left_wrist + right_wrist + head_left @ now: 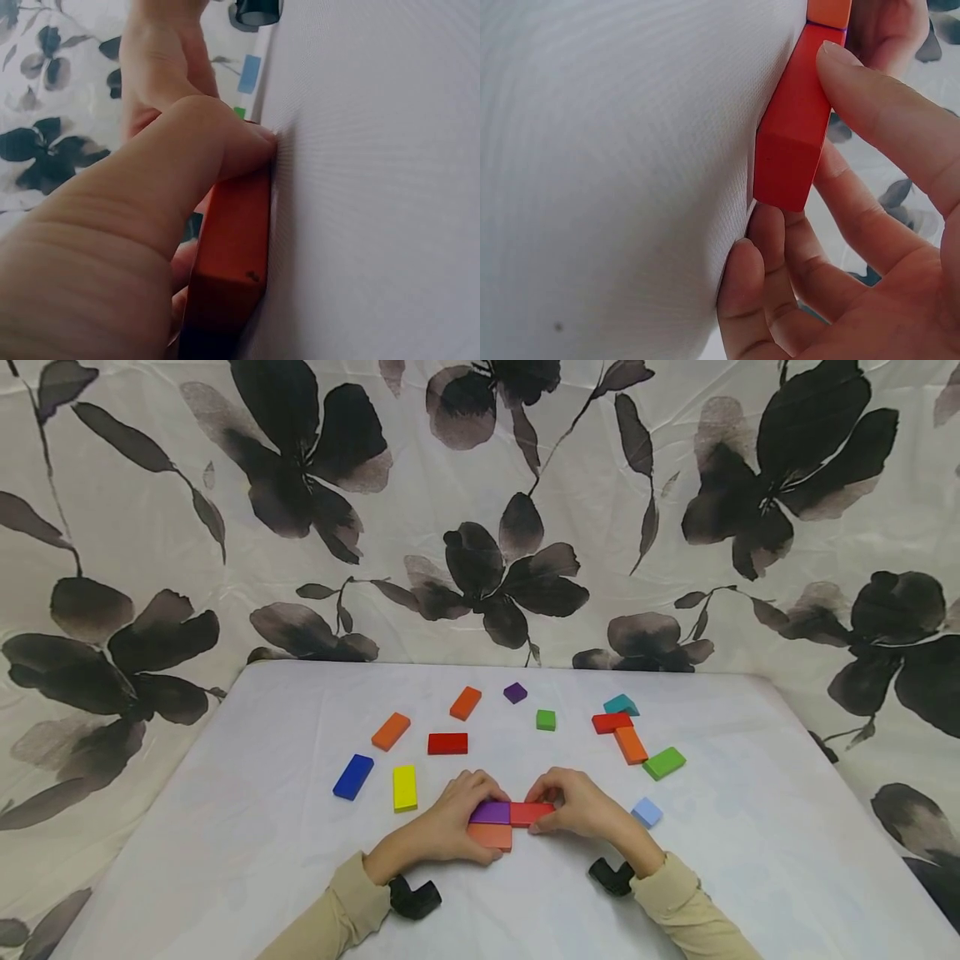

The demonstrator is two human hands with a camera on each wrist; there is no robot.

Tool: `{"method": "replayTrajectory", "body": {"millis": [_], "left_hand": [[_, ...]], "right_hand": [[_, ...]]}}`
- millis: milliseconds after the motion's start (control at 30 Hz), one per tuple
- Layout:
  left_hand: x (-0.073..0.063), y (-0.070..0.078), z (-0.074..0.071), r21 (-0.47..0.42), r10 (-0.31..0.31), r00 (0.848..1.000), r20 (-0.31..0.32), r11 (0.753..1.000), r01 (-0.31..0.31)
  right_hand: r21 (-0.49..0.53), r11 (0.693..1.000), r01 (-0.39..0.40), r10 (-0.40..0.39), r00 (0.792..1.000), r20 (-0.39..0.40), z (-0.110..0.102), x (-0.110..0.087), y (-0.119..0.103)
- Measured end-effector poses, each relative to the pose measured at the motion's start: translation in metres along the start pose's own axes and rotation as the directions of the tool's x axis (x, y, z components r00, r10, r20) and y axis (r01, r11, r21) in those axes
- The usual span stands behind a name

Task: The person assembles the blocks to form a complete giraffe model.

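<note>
The left hand (448, 820) spans two blocks at once, its thumb along the near side of an orange block (490, 837) and its fingers at the far side of a purple block (490, 812); this grip likely keeps the pair flush. The right hand (583, 810) pinches a red block (527, 814) across its long sides, which seems to leave its left end free to meet the purple one. All three lie on the white tabletop (247, 868), purple and red end to end, orange on the purple's near side.

The left hand covers the left ends of its two blocks, and the right hand hides part of the red one's right end. In the left wrist view, a dark strip below the orange block cannot be identified. Farther off, a teal block (621, 703) sits partly behind another red block (611, 722), so its full shape is unclear.
</note>
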State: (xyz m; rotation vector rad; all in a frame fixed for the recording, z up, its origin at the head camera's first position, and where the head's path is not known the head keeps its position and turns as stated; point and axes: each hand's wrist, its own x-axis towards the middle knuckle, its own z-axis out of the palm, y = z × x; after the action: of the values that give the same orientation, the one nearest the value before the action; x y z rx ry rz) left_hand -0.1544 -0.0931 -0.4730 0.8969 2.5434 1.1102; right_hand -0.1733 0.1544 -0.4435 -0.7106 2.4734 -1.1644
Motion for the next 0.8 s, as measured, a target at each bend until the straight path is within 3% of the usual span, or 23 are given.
{"method": "replayTrajectory", "body": {"millis": [800], "left_hand": [[0.0007, 0.0027, 0.0072, -0.008, -0.028, 0.999, -0.04, 1.0, 0.027]], "right_hand": [[-0.007, 1.0, -0.002, 0.001, 1.0, -0.014, 0.0011, 0.0001, 0.0003]]}}
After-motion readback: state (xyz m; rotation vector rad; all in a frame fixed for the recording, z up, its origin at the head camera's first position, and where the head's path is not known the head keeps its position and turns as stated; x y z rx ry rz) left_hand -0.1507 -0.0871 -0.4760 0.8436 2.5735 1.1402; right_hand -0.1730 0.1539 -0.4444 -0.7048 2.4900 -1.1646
